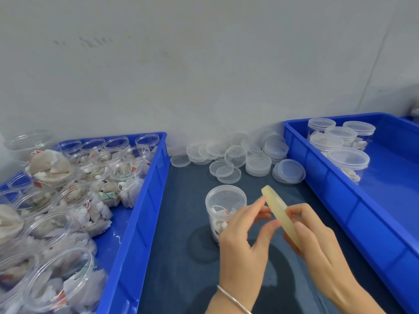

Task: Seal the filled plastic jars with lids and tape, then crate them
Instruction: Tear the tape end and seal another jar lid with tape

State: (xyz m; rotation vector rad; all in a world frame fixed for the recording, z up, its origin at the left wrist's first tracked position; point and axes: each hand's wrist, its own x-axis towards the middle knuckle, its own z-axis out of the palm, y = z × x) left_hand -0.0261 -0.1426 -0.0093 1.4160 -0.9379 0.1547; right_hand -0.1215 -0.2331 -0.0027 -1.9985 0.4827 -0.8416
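A clear plastic jar (223, 207) filled with tea bags stands on the dark blue table, a clear lid on top. Just in front of it, my right hand (317, 245) grips a pale yellowish roll of tape (277, 211) held edge-on. My left hand (242, 241) pinches at the roll's edge with thumb and forefinger, partly hiding the jar's lower right side. A silver bracelet sits on my left wrist. A loose pile of clear lids (240, 157) lies at the back of the table.
A blue crate (145, 200) on the left holds several open jars of tea bags. A blue crate (335, 189) on the right holds several lidded jars (340, 141) at its far end. A grey wall stands close behind.
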